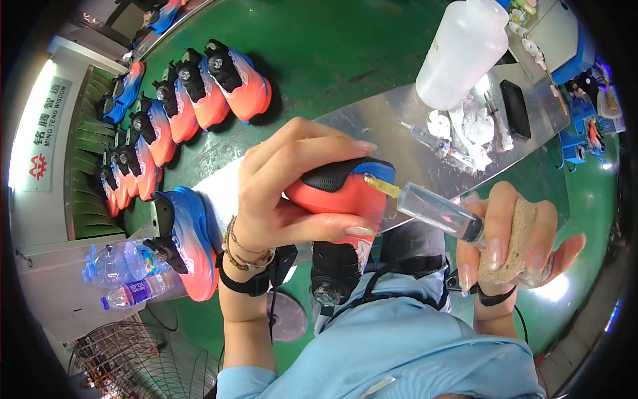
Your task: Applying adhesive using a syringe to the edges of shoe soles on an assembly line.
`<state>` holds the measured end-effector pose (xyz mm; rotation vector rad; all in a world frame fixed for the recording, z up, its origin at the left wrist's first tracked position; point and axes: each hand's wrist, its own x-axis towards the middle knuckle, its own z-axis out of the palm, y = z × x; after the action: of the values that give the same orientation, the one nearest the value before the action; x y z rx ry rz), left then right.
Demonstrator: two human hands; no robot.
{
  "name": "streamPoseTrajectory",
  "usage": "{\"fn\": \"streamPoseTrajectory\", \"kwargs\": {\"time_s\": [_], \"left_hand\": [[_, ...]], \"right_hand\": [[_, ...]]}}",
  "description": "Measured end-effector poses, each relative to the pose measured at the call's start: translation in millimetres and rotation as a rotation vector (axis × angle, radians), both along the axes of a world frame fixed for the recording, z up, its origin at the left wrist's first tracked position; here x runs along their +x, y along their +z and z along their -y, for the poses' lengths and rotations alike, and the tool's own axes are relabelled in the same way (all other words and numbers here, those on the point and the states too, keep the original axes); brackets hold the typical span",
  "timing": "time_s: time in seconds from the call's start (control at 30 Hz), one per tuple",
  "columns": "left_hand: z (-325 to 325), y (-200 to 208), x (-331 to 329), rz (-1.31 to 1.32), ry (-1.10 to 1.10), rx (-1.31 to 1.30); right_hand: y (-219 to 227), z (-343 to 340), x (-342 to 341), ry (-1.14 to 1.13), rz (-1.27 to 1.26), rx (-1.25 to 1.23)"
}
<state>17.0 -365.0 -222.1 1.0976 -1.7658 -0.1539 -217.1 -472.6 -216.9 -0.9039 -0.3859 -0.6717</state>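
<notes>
A coral-red shoe (pixel 325 199) with a black mesh part and a blue edge is gripped in my left hand (pixel 269 183), fingers over the top and thumb underneath. Its black upper with a dial hangs down toward my lap. My right hand (pixel 502 223) is closed around a clear syringe (pixel 435 211) and a beige porous sponge (pixel 517 246). The syringe's yellow tip meets the shoe near the blue edge, where a small yellowish patch shows. Its plunger end is partly hidden by my fingers.
Several coral and blue shoes (pixel 239 83) stand in rows at the far left; one shoe (pixel 189 239) is nearer. A white bottle (pixel 462 56), another syringe (pixel 432 141), crumpled tissue (pixel 472 130) and a black phone (pixel 515 108) are on the metal sheet (pixel 359 123). Plastic bottles (pixel 136 292) lie left.
</notes>
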Motion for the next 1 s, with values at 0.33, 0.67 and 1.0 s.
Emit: {"fn": "streamPoseTrajectory", "kwargs": {"time_s": [0.33, 0.67, 1.0], "left_hand": [[5, -18, 12, -0.250, 0.066, 0.000], [5, -30, 34, -0.188, 0.163, -0.034], [-7, -43, 47, -0.199, 0.434, 0.053]], "right_hand": [[-15, -4, 7, -0.176, -0.123, -0.059], [-45, -14, 10, -0.235, -0.311, 0.066], [-63, -17, 15, -0.160, -0.429, 0.109]]}}
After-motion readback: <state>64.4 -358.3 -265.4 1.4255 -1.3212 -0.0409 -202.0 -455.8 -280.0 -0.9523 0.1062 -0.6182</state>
